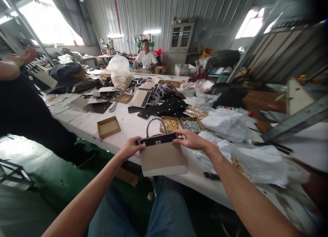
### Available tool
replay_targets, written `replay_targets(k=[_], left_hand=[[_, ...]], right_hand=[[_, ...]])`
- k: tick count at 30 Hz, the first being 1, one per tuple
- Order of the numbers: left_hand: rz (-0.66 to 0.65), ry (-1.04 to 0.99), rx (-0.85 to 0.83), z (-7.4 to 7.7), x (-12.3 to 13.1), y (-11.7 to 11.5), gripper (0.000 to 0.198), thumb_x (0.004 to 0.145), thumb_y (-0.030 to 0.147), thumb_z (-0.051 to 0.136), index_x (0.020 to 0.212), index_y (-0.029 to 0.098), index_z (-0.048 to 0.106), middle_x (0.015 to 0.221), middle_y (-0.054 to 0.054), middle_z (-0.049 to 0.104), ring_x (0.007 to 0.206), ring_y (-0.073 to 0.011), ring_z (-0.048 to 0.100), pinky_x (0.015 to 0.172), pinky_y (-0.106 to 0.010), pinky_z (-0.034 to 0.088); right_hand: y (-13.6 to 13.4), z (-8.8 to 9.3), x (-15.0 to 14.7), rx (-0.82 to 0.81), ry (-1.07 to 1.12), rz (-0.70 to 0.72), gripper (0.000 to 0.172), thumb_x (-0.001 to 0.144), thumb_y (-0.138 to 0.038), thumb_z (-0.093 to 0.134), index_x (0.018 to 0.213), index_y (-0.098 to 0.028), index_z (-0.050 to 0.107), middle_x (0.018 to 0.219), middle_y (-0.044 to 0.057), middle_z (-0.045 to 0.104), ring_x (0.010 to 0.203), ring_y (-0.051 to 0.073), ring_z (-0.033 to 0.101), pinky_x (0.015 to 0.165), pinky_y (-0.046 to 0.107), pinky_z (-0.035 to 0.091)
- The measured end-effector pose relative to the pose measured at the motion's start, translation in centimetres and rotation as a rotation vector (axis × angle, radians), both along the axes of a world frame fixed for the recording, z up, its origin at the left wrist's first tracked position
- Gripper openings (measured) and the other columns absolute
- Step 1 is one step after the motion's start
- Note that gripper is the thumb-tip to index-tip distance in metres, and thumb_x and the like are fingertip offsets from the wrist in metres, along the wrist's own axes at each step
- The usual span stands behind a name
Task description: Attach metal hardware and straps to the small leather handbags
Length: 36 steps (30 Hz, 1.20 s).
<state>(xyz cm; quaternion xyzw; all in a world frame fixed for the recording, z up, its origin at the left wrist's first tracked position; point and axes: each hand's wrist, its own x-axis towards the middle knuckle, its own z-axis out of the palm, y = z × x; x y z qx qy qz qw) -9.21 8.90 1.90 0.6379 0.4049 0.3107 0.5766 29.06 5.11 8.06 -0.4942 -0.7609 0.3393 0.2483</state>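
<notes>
A small beige handbag [161, 158] with a black top band, a metal clasp and a looped handle is held over the near edge of the white table [84, 122]. My left hand [133, 147] grips its upper left corner, fingers closed on the black band. My right hand [191, 138] grips the upper right corner the same way. Just behind the bag stand two small cardboard boxes, one with gold studs [171, 124] and one with silver studs [191, 125].
An empty cardboard box [108, 126] lies to the left. Black and beige bag panels [164, 108], plastic bags [228, 122] and a sack of small parts [120, 73] crowd the table. A person in black [23, 103] stands at left; another person sits at the far end [146, 57].
</notes>
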Motion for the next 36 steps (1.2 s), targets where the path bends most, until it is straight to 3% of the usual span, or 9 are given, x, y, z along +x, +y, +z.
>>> replay_targets(k=[4,10,15,20,25,29,32,34,36], left_hand=[[-0.048,-0.056,0.001,1.4,-0.9,-0.1,0.046,0.079,0.049,0.097,0.107,0.015,0.084,0.102,-0.01,0.08,0.094,-0.0235,0.07,0.081,-0.029,0.055],[-0.045,-0.025,-0.069,3.8,-2.3,-0.4,0.056,0.081,0.058,0.095,0.115,0.015,0.083,0.086,-0.005,0.074,0.064,-0.0122,0.054,0.056,-0.023,0.038],[0.006,-0.055,-0.076,4.5,-3.5,-0.6,0.062,0.076,0.063,0.098,0.11,0.014,0.083,0.084,-0.005,0.074,0.065,-0.013,0.059,0.057,-0.023,0.039],[-0.007,-0.123,-0.121,3.2,-4.8,-0.3,0.056,0.074,0.055,0.103,0.103,0.012,0.082,0.085,-0.006,0.076,0.071,-0.0141,0.064,0.063,-0.023,0.043],[0.076,-0.14,-0.194,1.0,-5.4,0.1,0.056,0.064,0.052,0.107,0.097,0.013,0.084,0.09,-0.008,0.08,0.076,-0.0182,0.07,0.071,-0.027,0.05],[0.077,0.01,-0.206,-0.3,-6.0,0.7,0.056,0.067,0.053,0.104,0.1,0.013,0.084,0.094,-0.011,0.082,0.084,-0.0239,0.075,0.076,-0.031,0.055],[0.189,0.236,-0.043,0.7,-6.1,1.0,0.066,0.069,0.045,0.102,0.123,0.013,0.082,0.121,-0.018,0.082,0.112,-0.0337,0.077,0.095,-0.04,0.059],[0.302,0.384,0.184,2.5,-5.3,1.2,0.07,0.074,0.039,0.099,0.135,0.014,0.078,0.138,-0.02,0.077,0.13,-0.037,0.072,0.111,-0.045,0.055],[0.291,0.471,0.374,5.0,-3.6,1.0,0.056,0.083,0.04,0.091,0.133,0.015,0.079,0.139,-0.019,0.076,0.131,-0.0354,0.07,0.116,-0.045,0.052]], right_hand=[[0.4,1.3,-0.2,0.015,-0.034,0.028,0.033,0.099,-0.045,0.078,0.128,-0.029,0.086,0.115,0.003,0.085,0.1,0.025,0.073,0.093,0.037,0.056],[-0.2,1.9,-1.6,-0.1,0.275,-0.039,0.041,0.089,-0.051,0.089,0.115,-0.019,0.087,0.105,0.006,0.084,0.089,0.023,0.074,0.08,0.034,0.06],[-0.8,0.9,-2.7,-0.243,0.377,-0.113,0.048,0.086,-0.05,0.093,0.117,-0.015,0.083,0.073,0.0,0.072,0.048,0.011,0.051,0.043,0.024,0.038],[-0.4,-0.5,-4.6,-0.285,0.419,-0.079,0.051,0.088,-0.047,0.092,0.126,-0.017,0.08,0.09,0.005,0.078,0.066,0.016,0.066,0.052,0.025,0.048],[0.7,-2.4,-6.7,-0.337,0.473,-0.099,0.047,0.08,-0.041,0.094,0.12,-0.018,0.081,0.11,0.01,0.084,0.1,0.024,0.076,0.08,0.03,0.059],[1.6,-4.2,-7.2,-0.383,0.427,-0.112,0.034,0.08,-0.04,0.092,0.101,-0.016,0.081,0.1,0.009,0.082,0.087,0.02,0.07,0.073,0.028,0.053],[2.0,-5.0,-6.9,-0.392,0.427,-0.142,0.035,0.08,-0.044,0.092,0.095,-0.016,0.079,0.093,0.007,0.079,0.08,0.018,0.066,0.069,0.028,0.049],[1.9,-5.2,-6.7,-0.409,0.432,-0.144,0.04,0.079,-0.049,0.093,0.095,-0.015,0.08,0.093,0.008,0.079,0.079,0.018,0.066,0.069,0.028,0.048],[1.6,-4.9,-6.5,-0.42,0.448,-0.135,0.046,0.079,-0.054,0.094,0.099,-0.014,0.081,0.097,0.009,0.08,0.081,0.019,0.067,0.07,0.028,0.048]])
